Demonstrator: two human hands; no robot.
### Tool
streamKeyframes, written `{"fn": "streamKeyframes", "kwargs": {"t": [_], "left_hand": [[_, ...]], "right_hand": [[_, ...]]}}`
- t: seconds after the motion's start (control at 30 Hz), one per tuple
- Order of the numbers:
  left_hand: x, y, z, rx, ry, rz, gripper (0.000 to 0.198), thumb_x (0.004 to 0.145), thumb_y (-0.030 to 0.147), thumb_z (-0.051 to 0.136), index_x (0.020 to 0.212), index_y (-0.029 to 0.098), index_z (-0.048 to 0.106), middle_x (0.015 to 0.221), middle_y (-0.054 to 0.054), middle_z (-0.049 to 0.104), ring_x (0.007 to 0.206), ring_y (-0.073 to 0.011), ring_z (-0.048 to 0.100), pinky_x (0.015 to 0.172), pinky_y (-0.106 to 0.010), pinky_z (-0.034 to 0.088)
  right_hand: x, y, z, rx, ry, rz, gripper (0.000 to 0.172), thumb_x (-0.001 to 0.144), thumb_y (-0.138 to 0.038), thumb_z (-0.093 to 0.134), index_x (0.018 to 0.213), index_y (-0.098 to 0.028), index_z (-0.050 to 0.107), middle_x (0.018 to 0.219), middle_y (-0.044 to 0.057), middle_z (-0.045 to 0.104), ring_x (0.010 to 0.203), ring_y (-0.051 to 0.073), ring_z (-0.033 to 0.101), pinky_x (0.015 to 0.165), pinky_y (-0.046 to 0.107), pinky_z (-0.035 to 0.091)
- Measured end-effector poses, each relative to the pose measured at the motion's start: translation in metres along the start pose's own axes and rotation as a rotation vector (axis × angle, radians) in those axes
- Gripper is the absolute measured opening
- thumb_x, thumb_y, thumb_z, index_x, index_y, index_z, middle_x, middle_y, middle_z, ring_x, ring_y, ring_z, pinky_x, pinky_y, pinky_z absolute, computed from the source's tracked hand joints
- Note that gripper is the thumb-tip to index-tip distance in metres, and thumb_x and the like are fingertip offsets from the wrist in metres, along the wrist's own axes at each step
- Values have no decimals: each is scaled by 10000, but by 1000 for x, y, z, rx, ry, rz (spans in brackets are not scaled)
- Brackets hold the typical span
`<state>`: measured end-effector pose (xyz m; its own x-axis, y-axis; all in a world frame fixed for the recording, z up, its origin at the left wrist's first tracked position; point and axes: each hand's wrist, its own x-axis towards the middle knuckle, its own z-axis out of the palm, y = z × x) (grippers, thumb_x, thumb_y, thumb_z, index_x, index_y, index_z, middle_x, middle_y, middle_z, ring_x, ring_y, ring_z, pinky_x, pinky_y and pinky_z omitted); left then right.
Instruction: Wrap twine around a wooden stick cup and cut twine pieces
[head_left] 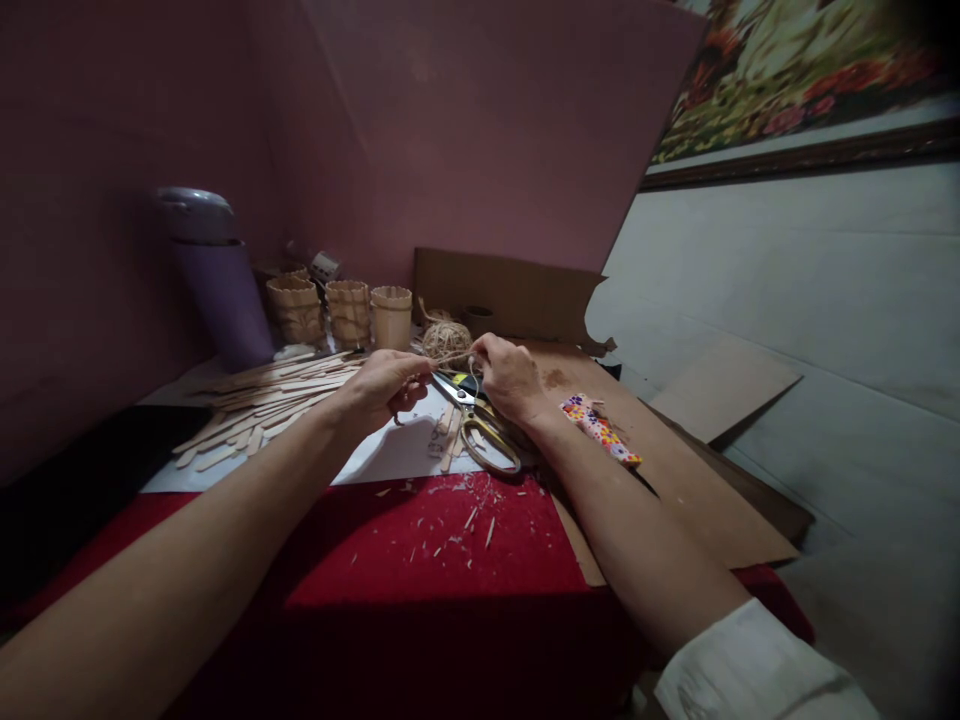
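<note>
A length of twine (451,358) is stretched between my two hands, just in front of a ball of twine (447,338). My left hand (390,385) pinches it at one side, with a short end hanging below the fingers. At the other side my right hand (506,375) grips it between thumb and fingers, and a loose strand dangles there. Under the hands lie scissors (487,447) with gold-coloured handles, their blades partly apart. A few short wooden sticks (450,440) rest beside them on white paper (379,455).
Many flat wooden sticks (277,400) are piled at left. Behind stand stick-covered cups (348,312) and a purple flask (221,290). A flower-patterned object (600,428) lies on cardboard (675,490) at right. Wood scraps litter the red cloth (420,570).
</note>
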<state>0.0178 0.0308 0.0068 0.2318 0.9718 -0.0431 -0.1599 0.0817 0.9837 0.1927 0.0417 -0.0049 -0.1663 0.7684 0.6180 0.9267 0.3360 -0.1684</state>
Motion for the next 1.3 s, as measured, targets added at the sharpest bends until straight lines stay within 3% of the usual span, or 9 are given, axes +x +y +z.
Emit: {"fn": "streamKeyframes", "kwargs": {"t": [0.17, 0.3, 0.43, 0.57, 0.77, 0.93, 1.13, 1.3], "left_hand": [[3, 0, -1, -64, 115, 32, 204, 653, 60, 567, 510, 135, 442, 473, 24, 431, 327, -25, 326, 318, -163, 123], [4, 0, -2, -18, 152, 57, 192, 637, 64, 557, 501, 136, 442, 477, 19, 440, 331, -29, 322, 316, -168, 129], [3, 0, -1, 43, 164, 74, 192, 634, 69, 556, 486, 133, 453, 469, 13, 443, 332, -34, 332, 318, -174, 137], [2, 0, 0, 76, 141, 83, 197, 647, 76, 561, 486, 135, 464, 458, 16, 440, 322, -36, 330, 322, -182, 135], [-5, 1, 2, 111, -80, 135, 163, 707, 148, 606, 556, 127, 548, 430, 15, 434, 328, -38, 329, 343, -182, 150], [-7, 2, 3, 125, -82, 105, 156, 707, 141, 618, 561, 131, 562, 420, 10, 440, 321, -41, 335, 346, -185, 147], [-4, -2, 2, 199, -11, 94, 179, 699, 128, 626, 535, 129, 553, 432, 5, 453, 325, -47, 349, 337, -185, 147], [-1, -4, 2, 212, 2, 75, 191, 702, 121, 630, 536, 137, 535, 416, 23, 428, 315, -45, 333, 334, -179, 152]], "right_hand": [[2, 10, -4, -162, -11, 256, 265, 802, -91, 418, 963, -195, 600, 925, 99, 677, 877, 253, 586, 724, 351, 323], [0, 11, -2, -272, 23, 308, 293, 751, -75, 446, 984, -143, 610, 1032, 164, 622, 987, 317, 516, 782, 418, 324], [1, 6, -1, -163, 110, 233, 324, 783, -82, 414, 1032, -156, 608, 1056, 146, 611, 992, 294, 493, 799, 416, 336], [1, -6, 0, 57, 158, 47, 231, 861, -183, 416, 972, -181, 617, 1022, 91, 623, 974, 239, 491, 834, 368, 355], [-2, -17, 6, 241, -16, -220, 298, 854, -119, 417, 1066, -220, 600, 1129, 54, 595, 1044, 207, 458, 881, 343, 354], [-1, -12, 6, 202, -45, -167, 165, 888, -212, 441, 856, -193, 601, 975, 61, 620, 960, 203, 485, 846, 333, 354], [1, -9, 1, 228, -48, -241, 198, 874, -108, 392, 835, -169, 577, 876, 59, 597, 810, 160, 512, 743, 271, 380], [-5, -19, -8, 265, 16, -309, 160, 871, -224, 473, 832, -166, 616, 866, 53, 612, 773, 140, 533, 694, 247, 380]]}}
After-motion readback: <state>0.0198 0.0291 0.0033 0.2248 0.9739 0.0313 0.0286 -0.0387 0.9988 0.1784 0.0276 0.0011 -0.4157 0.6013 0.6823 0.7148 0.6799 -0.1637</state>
